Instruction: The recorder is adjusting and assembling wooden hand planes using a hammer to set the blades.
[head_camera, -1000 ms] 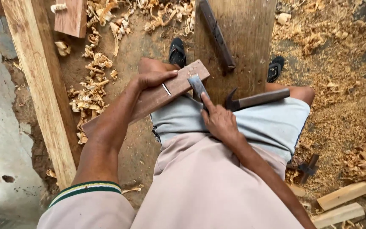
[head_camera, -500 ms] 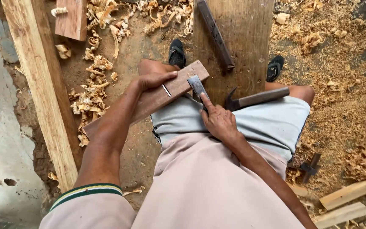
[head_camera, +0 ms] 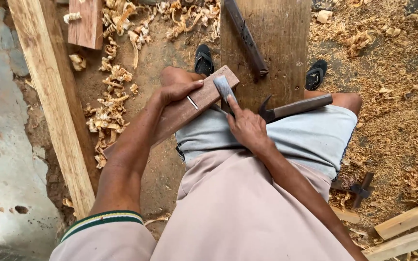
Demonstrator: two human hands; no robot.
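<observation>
Resting on lap: slotted brown wooden block [head_camera: 189, 108].

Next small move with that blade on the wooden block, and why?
Probably slide the metal blade down into the slot. The right hand pinches the blade at the wooden block's end, not yet seated, while the left hand steadies the block on the lap.

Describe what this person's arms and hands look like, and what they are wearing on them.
Both arms are bare from the short sleeves down. The left hand and right hand wear no gloves, rings or watch that I can see. The left sleeve is pale pinkish-beige with a cuff striped green and white. The right sleeve is out of view.
</observation>
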